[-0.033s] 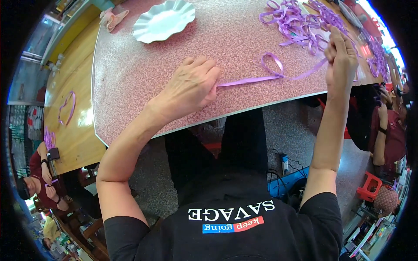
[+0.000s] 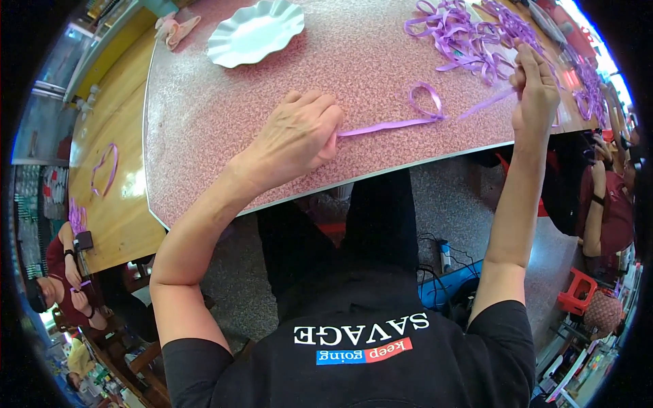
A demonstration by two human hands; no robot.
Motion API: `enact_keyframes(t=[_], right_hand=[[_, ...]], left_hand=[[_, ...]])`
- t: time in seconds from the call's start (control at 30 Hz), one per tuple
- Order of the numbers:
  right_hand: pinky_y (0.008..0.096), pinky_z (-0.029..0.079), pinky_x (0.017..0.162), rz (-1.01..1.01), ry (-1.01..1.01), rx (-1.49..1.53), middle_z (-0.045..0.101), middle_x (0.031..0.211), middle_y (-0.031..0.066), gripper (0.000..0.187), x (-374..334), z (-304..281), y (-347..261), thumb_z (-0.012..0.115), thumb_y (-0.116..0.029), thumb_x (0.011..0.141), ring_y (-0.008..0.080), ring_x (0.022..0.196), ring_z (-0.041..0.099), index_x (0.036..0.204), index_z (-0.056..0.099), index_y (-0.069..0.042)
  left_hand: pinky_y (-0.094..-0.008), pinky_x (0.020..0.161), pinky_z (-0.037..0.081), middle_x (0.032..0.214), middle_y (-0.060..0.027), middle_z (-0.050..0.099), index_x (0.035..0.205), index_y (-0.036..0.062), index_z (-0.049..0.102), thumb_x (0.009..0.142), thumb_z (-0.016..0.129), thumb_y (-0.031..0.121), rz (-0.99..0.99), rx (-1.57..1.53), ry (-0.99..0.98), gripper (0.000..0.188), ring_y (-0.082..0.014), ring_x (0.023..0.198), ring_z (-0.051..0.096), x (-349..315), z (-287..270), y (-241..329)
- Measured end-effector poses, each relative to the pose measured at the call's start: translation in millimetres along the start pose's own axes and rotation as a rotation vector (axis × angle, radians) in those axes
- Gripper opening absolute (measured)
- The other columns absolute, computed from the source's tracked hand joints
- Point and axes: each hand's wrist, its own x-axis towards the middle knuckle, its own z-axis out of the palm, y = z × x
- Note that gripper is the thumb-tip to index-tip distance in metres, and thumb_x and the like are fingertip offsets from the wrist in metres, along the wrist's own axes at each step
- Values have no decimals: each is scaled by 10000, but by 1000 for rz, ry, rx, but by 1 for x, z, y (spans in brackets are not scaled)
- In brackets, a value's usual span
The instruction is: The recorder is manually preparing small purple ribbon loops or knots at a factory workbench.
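A narrow purple ribbon [image 2: 391,126] runs across the pink speckled tabletop from my left hand [image 2: 303,129] to a small upright loop near the middle. My left hand is closed over one end of it, low above the table, fingers curled under and mostly hidden. Off to the right, my right hand [image 2: 535,88] is raised at the table's near edge. Its fingers are pinched together, and a purple ribbon tail [image 2: 486,104] slants down from them toward the loop. Whether that tail joins the looped ribbon, I cannot tell.
A white wavy-rimmed plate [image 2: 221,54] lies at the far left. Tangled purple ribbons [image 2: 469,41] are heaped at the far right. A crumpled pale cloth [image 2: 177,30] lies near the left edge. Other people sit at both sides, one with a dark red sleeve [image 2: 615,217].
The ribbon tail below my right hand has lifted slightly and its lower end sits a little higher. The loop has tightened slightly. Both hands have barely moved.
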Motion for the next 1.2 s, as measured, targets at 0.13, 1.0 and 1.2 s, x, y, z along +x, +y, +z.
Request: enact_keyframes(t=[0.13, 1.0, 1.2], right_hand=[[326, 476, 905, -456, 236, -1142, 668, 1117, 118, 274, -5, -5, 6, 639, -169, 936, 204, 1032, 620, 1185, 676, -58], [224, 335, 514, -344, -625, -255, 529, 711, -19, 128, -124, 146, -6, 755, -22, 806, 70, 619, 444, 929, 733, -47], [232, 401, 534, -444, -553, -278, 572, 740, 7, 152, -125, 144, -2, 761, -15, 792, 84, 635, 508, 938, 731, -44]], left_hand=[[-381, 783, 455, 784, -102, 569, 879, 24, 535, 800, 609, 60, 17, -171, 87, 115, -276, 761, 590, -6, -7, -1], [-237, 666, 451, 790, -30, 601, 929, 17, 631, 1034, 429, 431, -471, -966, 187, 472, -88, 744, 556, -28, -22, 8], [-243, 699, 445, 762, -6, 589, 872, 28, 630, 1030, 464, 395, -558, -1041, 204, 433, -88, 748, 542, -23, -17, 14]])
